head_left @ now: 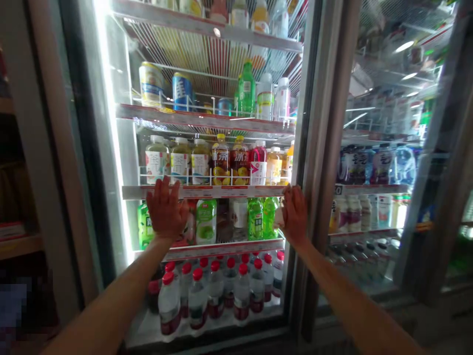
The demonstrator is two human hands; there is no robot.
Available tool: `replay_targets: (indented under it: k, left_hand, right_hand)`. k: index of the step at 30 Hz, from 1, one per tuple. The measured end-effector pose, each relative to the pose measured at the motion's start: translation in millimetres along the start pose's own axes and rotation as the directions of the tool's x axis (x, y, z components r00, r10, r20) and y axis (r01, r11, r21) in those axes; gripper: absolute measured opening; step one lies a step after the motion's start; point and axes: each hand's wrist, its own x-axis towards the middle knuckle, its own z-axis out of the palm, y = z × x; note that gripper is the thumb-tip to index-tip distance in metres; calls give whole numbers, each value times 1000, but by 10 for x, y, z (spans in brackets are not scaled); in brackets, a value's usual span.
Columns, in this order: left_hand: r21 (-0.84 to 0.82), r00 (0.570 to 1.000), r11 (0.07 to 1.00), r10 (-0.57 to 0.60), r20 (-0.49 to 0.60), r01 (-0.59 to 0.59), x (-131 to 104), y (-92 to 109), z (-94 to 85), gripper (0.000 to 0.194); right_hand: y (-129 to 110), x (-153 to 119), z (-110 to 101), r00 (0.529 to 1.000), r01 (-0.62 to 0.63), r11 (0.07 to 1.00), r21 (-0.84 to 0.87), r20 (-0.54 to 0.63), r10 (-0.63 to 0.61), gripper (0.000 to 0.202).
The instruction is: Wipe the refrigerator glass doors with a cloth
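My left hand (168,209) is raised in front of a fridge shelf's front edge (218,192), fingers stretched upward and apart, holding nothing. Whether it touches the edge I cannot tell. At the right end of the same edge, my right hand (295,214) has its fingers closed over a pale, crumpled, cloth-like piece (280,217), mostly hidden by the hand. Just above the shelf edge stand tea bottles with white labels (179,160), iced tea bottles with yellow caps (220,160) and a red bottle (257,162). Below it are green drink bottles (206,222).
Red-capped water bottles (242,293) fill the bottom shelf. Cans (182,91) and a green bottle (246,88) stand higher up behind wire rails. The fridge's metal door frame (328,123) borders my right hand; another glass-fronted section (373,162) with bottles lies beyond.
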Motion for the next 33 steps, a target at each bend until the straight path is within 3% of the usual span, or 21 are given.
replay_targets:
  k: [3,5,11,13,15,19,21,23,27,29,31,33]
  left_hand:
    - [-6,1000,1000,3,-6,-3,0,1,-3,56]
    - [-23,1000,1000,-20,14,20,-1,2,-6,56]
    - [-22,999,999,-24,31,25,1,8,-15,56]
    - [-2,1000,1000,-2,9,2,2,8,-11,56]
    - [-2,1000,1000,-3,4,3,3,7,-6,56]
    - [-42,998,998,-45,33,46,7,6,-5,57]
    - [-73,996,995,-71,51,74,10,6,-9,58]
    - [-98,995,991,-83,54,88,11,4,-12,59]
    - [-66,999,997,-37,27,38,5,-10,-3,57]
    - [-37,1000,999,-4,13,4,1,-23,10,57]
    - [-31,1000,999,23,-3,-23,-2,-36,24,57]
    - [-32,999,999,39,-27,-40,-4,-44,35,57]
  right_hand:
    - [-143,-458,-68,997,25,1000,-15,70,-24,60]
    - [-147,-504,-48,997,29,999,-25,65,-28,58]
    - [143,415,142,993,-101,994,33,-53,102,53]
    - [163,479,135,993,-98,993,60,-57,101,54]
    - [97,245,66,998,-57,997,55,-23,59,54]
    - [-93,-573,-89,999,-10,1000,-6,47,10,59]
    - [-113,-737,-94,999,-34,999,-28,33,35,60]
    - [-65,-589,-44,998,-59,998,-35,14,59,59]
    - [115,177,121,991,-114,993,2,-75,114,56]
    - [119,380,172,987,-119,993,17,-108,121,57]
    - [6,290,164,991,-85,996,24,-102,87,58]
    - [-182,-34,105,998,-33,999,32,-45,34,60]
